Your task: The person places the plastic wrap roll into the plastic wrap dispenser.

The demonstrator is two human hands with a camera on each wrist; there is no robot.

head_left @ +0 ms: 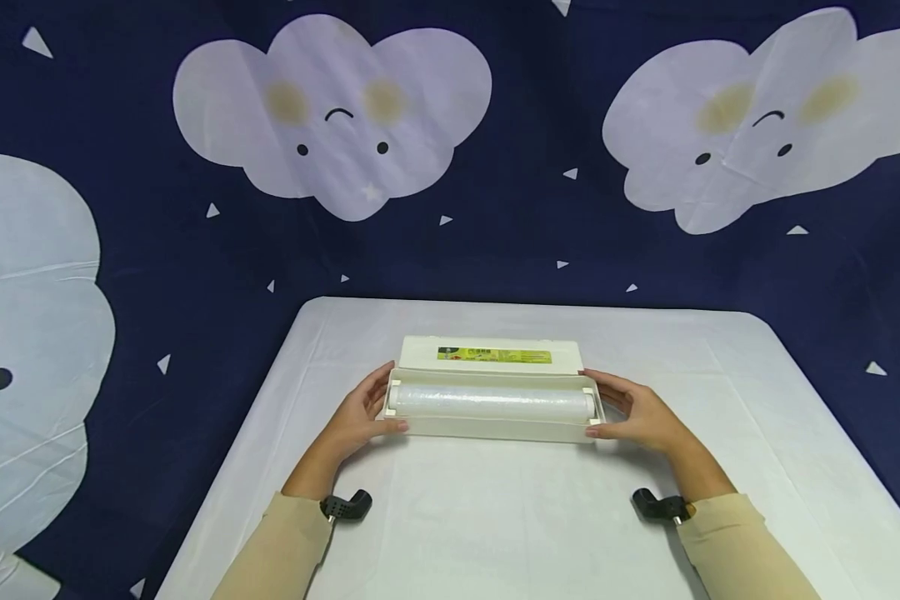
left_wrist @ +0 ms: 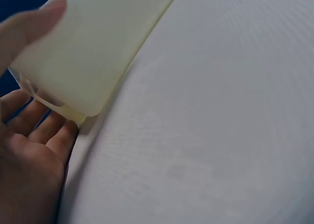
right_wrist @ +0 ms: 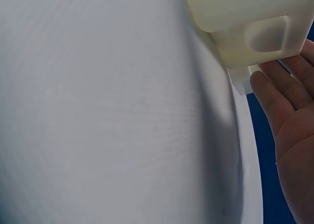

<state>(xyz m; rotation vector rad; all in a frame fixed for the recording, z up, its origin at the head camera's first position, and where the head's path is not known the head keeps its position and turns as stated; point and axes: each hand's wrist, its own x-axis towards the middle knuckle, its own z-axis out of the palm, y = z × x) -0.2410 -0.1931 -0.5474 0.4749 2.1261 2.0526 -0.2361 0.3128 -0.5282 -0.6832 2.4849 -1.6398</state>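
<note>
A long white plastic cling film box [head_left: 495,430] sits on the table, its lid [head_left: 418,353] tipped back behind it. Inside lies a roll of clear cling film [head_left: 495,402]. My left hand [head_left: 352,421] holds the left end of the box, thumb along the front and fingers round the end. At the opposite end my right hand [head_left: 641,417] holds it the same way. The left wrist view shows the box's front corner [left_wrist: 83,62] between thumb and fingers. In the right wrist view, the fingertips are right at the end wall [right_wrist: 267,35], which has a rounded recess.
A white-covered table [head_left: 495,525] with rounded far corners stands under the box. Behind it hangs a dark blue cloth [head_left: 525,242] printed with clouds and small triangles. A green and yellow label [head_left: 495,355] is on the lid. Black wrist cameras [head_left: 348,505] sit at both cuffs.
</note>
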